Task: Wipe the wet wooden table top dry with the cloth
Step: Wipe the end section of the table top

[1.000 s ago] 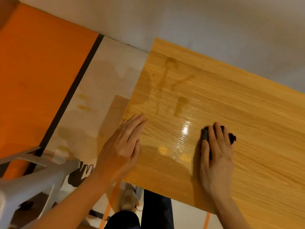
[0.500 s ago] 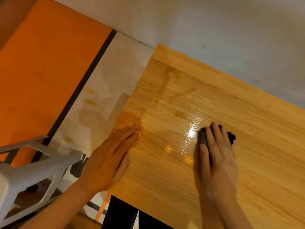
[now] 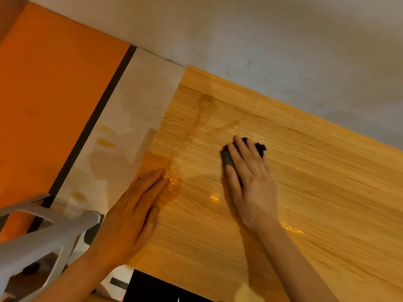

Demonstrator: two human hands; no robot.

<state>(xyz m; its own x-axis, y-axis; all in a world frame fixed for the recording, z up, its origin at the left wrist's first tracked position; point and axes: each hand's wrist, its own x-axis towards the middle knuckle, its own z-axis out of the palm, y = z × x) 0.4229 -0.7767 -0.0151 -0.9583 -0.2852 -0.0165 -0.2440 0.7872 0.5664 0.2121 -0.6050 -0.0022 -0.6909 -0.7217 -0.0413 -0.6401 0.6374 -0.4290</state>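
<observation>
The wooden table top (image 3: 316, 192) fills the right of the view, its left end near the middle. Dark wet streaks (image 3: 202, 110) run across its far left part, and a glossy wet patch (image 3: 174, 182) lies by the left edge. My right hand (image 3: 250, 182) presses flat on a small dark cloth (image 3: 226, 158), which shows beside and beyond my fingers. My left hand (image 3: 135, 214) lies flat on the table's left edge, fingers together, holding nothing.
A white chair frame (image 3: 39, 234) stands at the lower left over the floor. The floor is orange (image 3: 54, 105) with a black stripe and a pale band (image 3: 130, 127). A grey wall (image 3: 261, 40) runs behind the table.
My right hand has slid the cloth away from me across the wet shine toward the streaks. The left hand has stayed on the table edge while the view shifted.
</observation>
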